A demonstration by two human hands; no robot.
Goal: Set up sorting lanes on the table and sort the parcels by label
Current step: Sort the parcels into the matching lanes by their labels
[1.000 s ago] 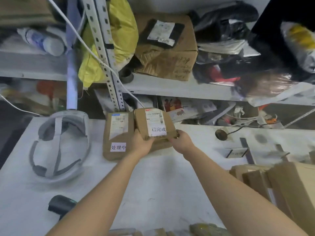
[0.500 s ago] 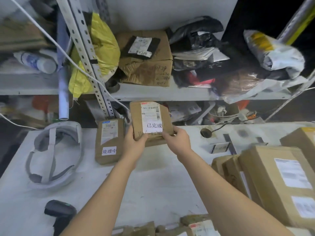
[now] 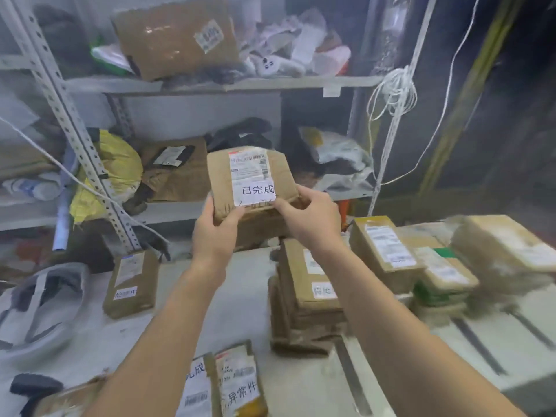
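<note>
Above the pale table point(image 3: 240, 296), both hands' fingers point(image 3: 231, 216) grip a flat brown paper-wrapped parcel point(image 3: 249, 179).

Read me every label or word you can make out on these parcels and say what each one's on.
"已完成": sticker on the raised parcel.
"异常件": sticker on the nearest parcel.
"成", beginning cut off: sticker on its left neighbour.
Too blurred: stickers on the far-left parcel and the stack; all shipping-label print.
</note>
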